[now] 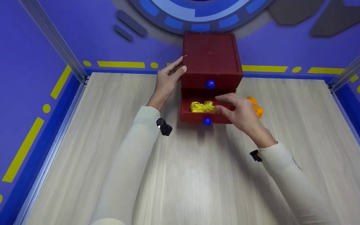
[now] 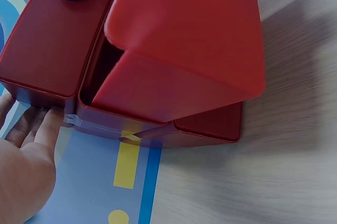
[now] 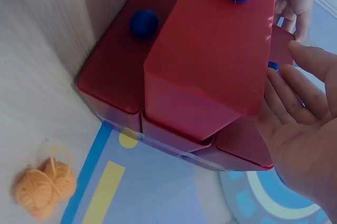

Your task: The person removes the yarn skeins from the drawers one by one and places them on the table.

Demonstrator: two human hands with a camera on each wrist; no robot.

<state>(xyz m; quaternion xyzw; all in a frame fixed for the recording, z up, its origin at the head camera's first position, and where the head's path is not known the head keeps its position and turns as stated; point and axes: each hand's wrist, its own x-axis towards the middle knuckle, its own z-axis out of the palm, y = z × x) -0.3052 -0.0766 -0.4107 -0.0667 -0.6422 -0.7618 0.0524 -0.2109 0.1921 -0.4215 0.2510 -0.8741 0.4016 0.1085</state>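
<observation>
A dark red drawer unit point(image 1: 210, 51) with blue knobs stands against the back wall. Its middle drawer point(image 1: 192, 117) is pulled out, and a yellow yarn bundle point(image 1: 201, 107) lies inside. My left hand point(image 1: 167, 82) rests on the unit's left side, fingers extended; the left wrist view shows those fingers point(image 2: 48, 129) against the top section. Over the right part of the drawer is my right hand point(image 1: 243, 113), thumb and fingers apart, beside the yellow yarn. Whether it touches the yarn cannot be told. In the right wrist view its palm point(image 3: 308, 134) holds nothing.
An orange yarn bundle point(image 1: 259, 111) lies on the table right of the unit, partly behind my right hand. The wood-grain table point(image 1: 186, 175) is bounded by blue printed panels point(image 1: 130, 51) with metal posts at the back corners.
</observation>
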